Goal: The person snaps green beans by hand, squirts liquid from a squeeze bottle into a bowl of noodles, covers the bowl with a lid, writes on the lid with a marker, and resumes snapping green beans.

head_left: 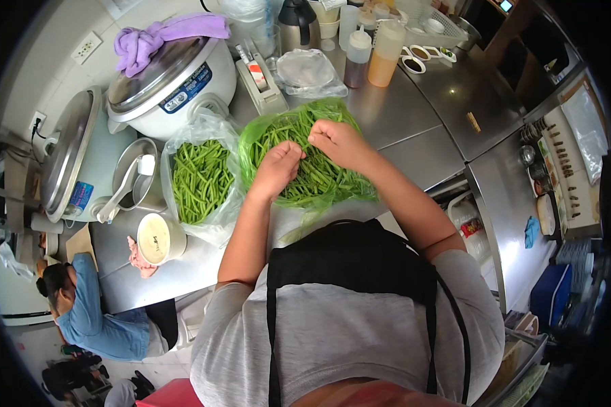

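Observation:
A green plastic bag [254, 129] lies opened out on the steel counter, heaped with long green beans [326, 173]. Above this heap, my left hand [282, 166] is closed, its thumb and fingertips pinched together. My right hand [335, 142] is closed in the same way, slightly higher and to the right. The fingertips of the two hands nearly meet. Whatever is pinched in them cannot be told apart from the beans behind. To the left, a clear plastic bag [218, 227] holds shorter cut pieces of green bean [202, 180].
Two large rice cookers [217, 74] [119, 136], a metal pot [157, 159] and a white tub [176, 239] stand left. A tape dispenser [268, 95] and squeeze bottles [389, 54] line the back. A person in a blue shirt [105, 319] is at lower left.

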Demonstrator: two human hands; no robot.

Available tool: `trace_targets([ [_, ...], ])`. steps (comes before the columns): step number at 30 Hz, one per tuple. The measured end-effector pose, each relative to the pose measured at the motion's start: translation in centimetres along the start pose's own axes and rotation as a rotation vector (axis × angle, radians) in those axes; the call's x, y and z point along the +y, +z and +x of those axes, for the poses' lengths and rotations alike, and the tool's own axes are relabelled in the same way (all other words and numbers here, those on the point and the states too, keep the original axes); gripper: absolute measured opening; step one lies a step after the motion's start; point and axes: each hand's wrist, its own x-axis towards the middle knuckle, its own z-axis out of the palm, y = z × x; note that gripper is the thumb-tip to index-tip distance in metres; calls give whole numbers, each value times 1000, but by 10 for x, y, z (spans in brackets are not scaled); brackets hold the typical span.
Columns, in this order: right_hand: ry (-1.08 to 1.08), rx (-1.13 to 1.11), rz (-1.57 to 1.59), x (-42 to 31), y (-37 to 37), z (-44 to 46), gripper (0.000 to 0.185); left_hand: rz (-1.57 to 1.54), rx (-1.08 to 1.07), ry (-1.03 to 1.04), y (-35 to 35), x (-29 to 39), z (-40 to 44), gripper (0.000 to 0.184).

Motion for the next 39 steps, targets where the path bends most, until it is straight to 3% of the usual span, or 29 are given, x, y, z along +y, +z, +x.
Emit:
trace_targets([
  [2,-28,-53,-59,0,-4,1,20,12,-62,16,0,1,1,18],
  [7,229,-24,679,-10,6,-2,19,-160,-236,66,10,-2,6,18],
  [8,259,14,847,-11,8,-2,18,-121,-193,71,10,-5,7,18],
  [11,325,-172,1094,-5,-9,-1,22,-104,-44,61,6,-15,14,18],
  [13,357,-188,597,-3,-18,1,21,-224,81,17,1,-16,15,20],
  [17,297,-244,-411,0,-28,-12,21,-159,103,83,-11,-17,14,22],
  [20,153,-221,-521,22,-26,-28,19,-40,94,-18,-13,-18,15,19],
  [23,134,-133,-562,30,-21,-26,13,108,100,52,-3,-26,21,20],
  [26,-30,59,-497,10,-24,-21,9,391,92,65,14,-19,20,24],
  [30,-148,164,-419,-15,-22,-14,8,631,73,504,34,-23,25,25],
  [32,-219,196,-360,-19,-20,-12,8,675,86,423,36,-17,24,20],
  [35,-227,243,-193,-18,-16,-15,8,797,173,521,33,-13,26,17],
  [38,74,194,234,-19,-2,-21,9,821,195,619,31,-13,26,15],
  [39,-16,227,207,-20,2,-22,9,772,165,589,30,-19,28,14],
])
